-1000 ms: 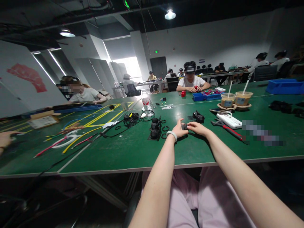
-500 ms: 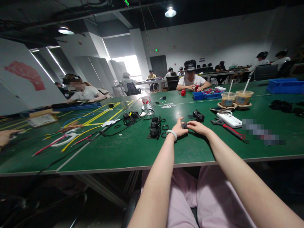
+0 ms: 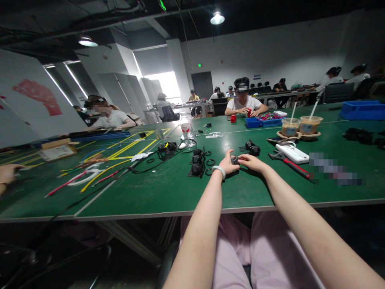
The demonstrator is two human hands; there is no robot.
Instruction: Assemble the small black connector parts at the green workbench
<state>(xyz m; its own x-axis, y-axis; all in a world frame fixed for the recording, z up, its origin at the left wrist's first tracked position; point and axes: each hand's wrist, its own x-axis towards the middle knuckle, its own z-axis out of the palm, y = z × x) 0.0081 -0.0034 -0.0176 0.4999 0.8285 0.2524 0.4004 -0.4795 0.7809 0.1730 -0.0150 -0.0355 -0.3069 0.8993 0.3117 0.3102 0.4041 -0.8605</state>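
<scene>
Hardly a shift since ½ sec ago: head view's drifted a touch, scene slides slightly right in frame, both hands keeping same pos. L hand [image 3: 227, 164] has a small blk part [image 3: 234, 160] btwn thumb & fingers, over the green table [image 3: 168, 196]; touching it or not, can't tell. R hand [image 3: 252, 162] meets it from the R side, fingertips narrow, pinched at the part's edge; exact grip too small to read. L of the hands: row of blk units [image 3: 197, 163], w/ blk rings [image 3: 211, 162] just beside. Another blk unit [image 3: 253, 148] lies beyond R hand. Over R: red-handled pliers [image 3: 296, 167] near a white device [image 3: 296, 154], 2 drink cups [image 3: 309, 126] further back. Co-worker [image 3: 245, 105] opposite, red item [image 3: 249, 112] in hand.
</scene>
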